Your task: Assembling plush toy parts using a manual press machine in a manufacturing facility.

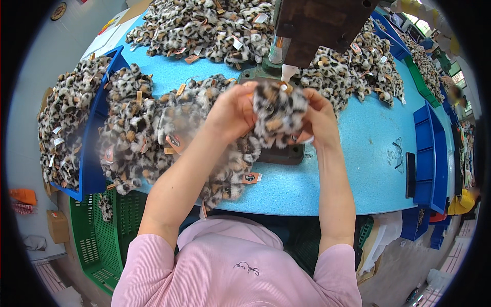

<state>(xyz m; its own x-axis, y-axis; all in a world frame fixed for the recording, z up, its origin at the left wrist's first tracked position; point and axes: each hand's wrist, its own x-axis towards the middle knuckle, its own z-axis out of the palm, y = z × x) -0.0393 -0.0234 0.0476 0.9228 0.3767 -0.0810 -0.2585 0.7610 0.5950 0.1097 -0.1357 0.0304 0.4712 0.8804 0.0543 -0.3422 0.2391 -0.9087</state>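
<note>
both hands — left hand (pixel 232 110), right hand (pixel 319 116) — closed tight around a fluffy leopard-print plush piece (pixel 279 110)

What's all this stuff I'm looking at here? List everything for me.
Plush piece: one, leopard-spotted, held in both hands under the machine.
Plush heaps: many pieces, leopard-spotted with orange tags, across the table's left, back and right.
Table: one, blue.
Machine: one, dark, above the hands.
Blue bins: several, at left and right edges.
Green crate: one, below the table's left.
Left hand: gripping the piece.
Right hand: gripping the piece.
</note>
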